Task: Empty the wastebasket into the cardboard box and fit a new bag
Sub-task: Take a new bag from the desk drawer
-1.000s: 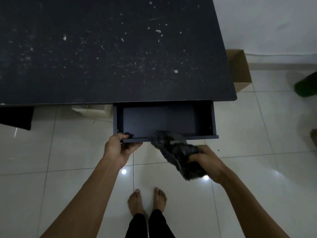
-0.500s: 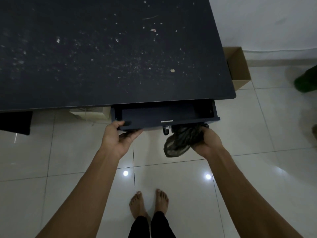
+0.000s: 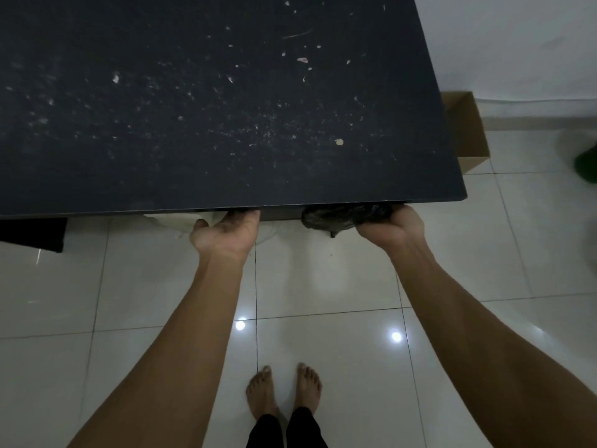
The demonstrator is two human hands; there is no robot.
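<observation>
A crumpled black plastic bag point(image 3: 339, 216) is bunched in my right hand point(image 3: 392, 227), just under the front edge of the black desk point(image 3: 226, 108). My left hand point(image 3: 226, 232) rests palm-up against the drawer front point(image 3: 281, 215), which is pushed in almost flush under the desktop. Its fingertips are hidden beneath the desk edge and it holds nothing I can see. An open cardboard box point(image 3: 468, 130) stands on the floor by the desk's right side, against the wall. A green object point(image 3: 586, 164), cut off by the right edge, may be the wastebasket.
The desktop is dusty with small scraps. A white object point(image 3: 176, 221) sits on the floor under the desk, and a dark block point(image 3: 32, 234) lies at the left. My bare feet point(image 3: 284, 391) stand on glossy white tiles.
The drawer has gone from wide open to nearly shut, pushed in by my left hand. My right hand has carried the black bag up from below the drawer to the desk edge.
</observation>
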